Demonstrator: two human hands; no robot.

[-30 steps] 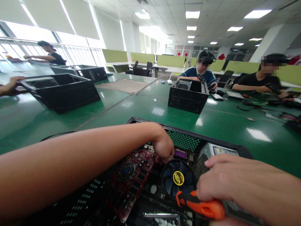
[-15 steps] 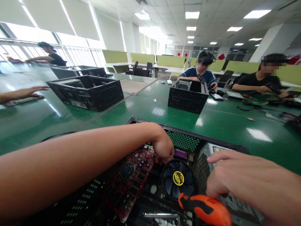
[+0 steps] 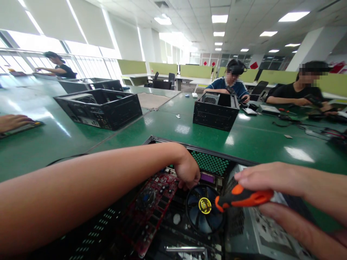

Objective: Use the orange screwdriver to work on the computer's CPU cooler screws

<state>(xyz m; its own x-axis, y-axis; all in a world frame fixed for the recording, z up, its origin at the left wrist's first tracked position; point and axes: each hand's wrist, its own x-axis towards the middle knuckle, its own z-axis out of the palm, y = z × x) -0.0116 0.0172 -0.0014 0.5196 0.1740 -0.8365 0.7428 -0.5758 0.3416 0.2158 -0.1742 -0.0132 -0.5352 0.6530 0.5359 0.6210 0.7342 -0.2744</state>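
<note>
An open black computer case lies in front of me on the green table. My left hand reaches deep inside it, fingers curled down at the far end of a red graphics card; what they pinch is hidden. My right hand holds an orange-and-black screwdriver by its handle, lying sideways above the round CPU fan with a yellow sticker. The grey power supply sits under my right hand.
Two more black cases stand further off: one at left, one in the middle. Two people sit at the far right with cables and tools. Another person's hand rests at the left edge.
My right hand has lifted and turned the screwdriver from low at the frame's bottom up to a sideways hold over the fan. A second earlier the left case was slid rightwards. My left hand stayed put.
</note>
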